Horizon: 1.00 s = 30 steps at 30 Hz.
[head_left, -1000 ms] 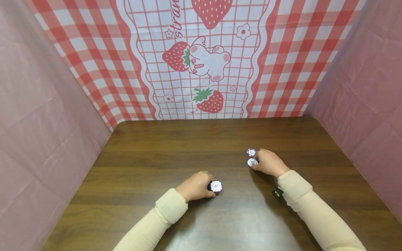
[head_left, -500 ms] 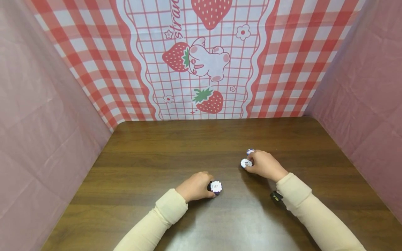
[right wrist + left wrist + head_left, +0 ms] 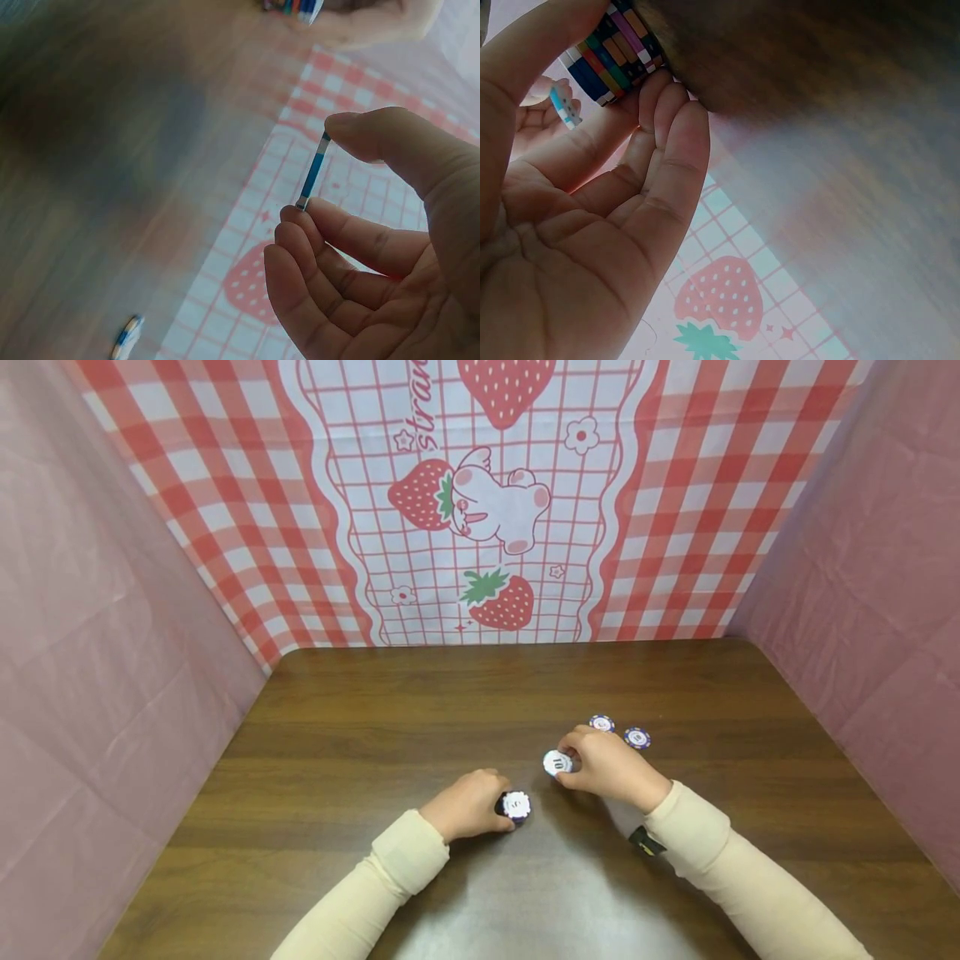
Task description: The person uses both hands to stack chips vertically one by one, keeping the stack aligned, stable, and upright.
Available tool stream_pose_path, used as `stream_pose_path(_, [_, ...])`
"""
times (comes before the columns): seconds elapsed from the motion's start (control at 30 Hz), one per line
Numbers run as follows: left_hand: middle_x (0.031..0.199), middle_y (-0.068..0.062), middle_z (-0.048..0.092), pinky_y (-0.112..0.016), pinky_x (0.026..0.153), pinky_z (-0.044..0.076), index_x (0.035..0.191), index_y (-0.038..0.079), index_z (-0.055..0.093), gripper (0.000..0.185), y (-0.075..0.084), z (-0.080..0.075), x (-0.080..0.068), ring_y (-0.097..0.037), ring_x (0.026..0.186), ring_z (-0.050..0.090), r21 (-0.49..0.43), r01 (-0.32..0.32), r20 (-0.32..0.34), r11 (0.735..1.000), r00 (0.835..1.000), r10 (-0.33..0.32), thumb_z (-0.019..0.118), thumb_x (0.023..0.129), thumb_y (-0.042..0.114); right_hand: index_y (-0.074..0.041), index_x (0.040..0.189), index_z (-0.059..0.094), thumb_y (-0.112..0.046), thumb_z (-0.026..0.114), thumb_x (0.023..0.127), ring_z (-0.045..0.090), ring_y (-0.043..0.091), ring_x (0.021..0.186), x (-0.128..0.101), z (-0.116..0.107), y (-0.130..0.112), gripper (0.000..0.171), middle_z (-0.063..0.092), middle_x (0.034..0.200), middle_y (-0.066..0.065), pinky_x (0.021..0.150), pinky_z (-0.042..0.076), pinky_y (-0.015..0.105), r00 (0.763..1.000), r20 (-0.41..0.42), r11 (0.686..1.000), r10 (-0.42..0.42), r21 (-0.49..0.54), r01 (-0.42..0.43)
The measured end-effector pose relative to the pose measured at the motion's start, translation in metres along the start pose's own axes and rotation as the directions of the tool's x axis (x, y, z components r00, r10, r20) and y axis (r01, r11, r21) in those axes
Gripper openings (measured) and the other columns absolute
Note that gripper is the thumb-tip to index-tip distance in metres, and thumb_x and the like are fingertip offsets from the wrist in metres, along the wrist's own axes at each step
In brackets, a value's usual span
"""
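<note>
My left hand (image 3: 467, 806) grips a stack of poker chips (image 3: 516, 806) standing on the table, thumb on the near side, fingers behind. A white-faced chip marked 5 tops it. Several layers of mixed colours show in the stack's side (image 3: 615, 56) in the left wrist view. Up and to the right, my right hand (image 3: 611, 768) pinches a single poker chip (image 3: 557, 764) marked 10. Seen edge-on in the right wrist view, this chip (image 3: 313, 174) is blue and white between thumb and fingertips, raised off the table.
Two blue-rimmed poker chips lie flat beyond my right hand, one chip (image 3: 602, 723) partly beside its knuckles and another chip (image 3: 637, 738) farther right. The brown wooden table (image 3: 420, 702) meets a strawberry-print cloth (image 3: 495, 602) at the back. Pink cloth (image 3: 862, 610) hangs at both sides.
My right hand has moved left and nearer with the chip marked 10, toward the stack. Its shift uncovers a second chip on the table. My left hand stays on the stack.
</note>
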<state>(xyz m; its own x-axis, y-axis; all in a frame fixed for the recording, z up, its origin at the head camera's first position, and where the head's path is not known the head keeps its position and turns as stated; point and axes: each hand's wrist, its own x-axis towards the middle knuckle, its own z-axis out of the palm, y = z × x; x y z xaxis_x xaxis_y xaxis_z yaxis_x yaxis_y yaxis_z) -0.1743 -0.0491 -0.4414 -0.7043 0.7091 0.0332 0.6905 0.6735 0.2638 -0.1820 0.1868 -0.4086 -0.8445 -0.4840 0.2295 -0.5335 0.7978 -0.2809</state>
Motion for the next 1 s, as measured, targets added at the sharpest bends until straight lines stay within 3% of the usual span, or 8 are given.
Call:
stream_pose_path(0.37, [0.078,0.005,0.063,-0.023,0.067,0.046,0.084,0.013,0.067,0.024,-0.001,-0.001,0.001,-0.008,0.072,0.053,-0.014,0.007,0.016,1.000,1.000,-0.006,0.083,0.073,0.027,-0.008,0.088,0.070,-0.022,0.081,0.072,0.048,0.004,0.069,0.000,0.007,-0.024,0.024,0.061,0.082,-0.002,0.062,0.043,0.020,0.994,0.030,0.994,-0.103,0.041,0.101])
stream_pose_path(0.6, [0.079,0.005,0.064,-0.025,0.068,0.046,0.085,0.013,0.067,0.024,-0.002,0.000,0.001,-0.008,0.072,0.054,-0.020,0.008,0.015,1.000,1.000,-0.008,0.083,0.073,0.026,-0.009,0.089,0.070,-0.023,0.080,0.073,0.047,0.004,0.069,0.000,0.011,-0.037,0.024,0.059,0.081,-0.004,0.062,0.041,0.019,0.990,0.083,0.991,-0.116,0.074,0.110])
stream_pose_path(1.0, [0.079,0.003,0.064,-0.025,0.067,0.048,0.084,0.011,0.066,0.027,-0.001,0.000,0.000,-0.009,0.071,0.055,-0.008,0.016,0.003,1.000,1.000,-0.016,0.083,0.072,0.028,-0.009,0.087,0.071,-0.019,0.079,0.070,0.048,0.004,0.068,0.001,0.023,-0.044,0.021,0.058,0.079,-0.003,0.061,0.042,0.019,0.979,0.089,0.980,-0.185,0.095,0.177])
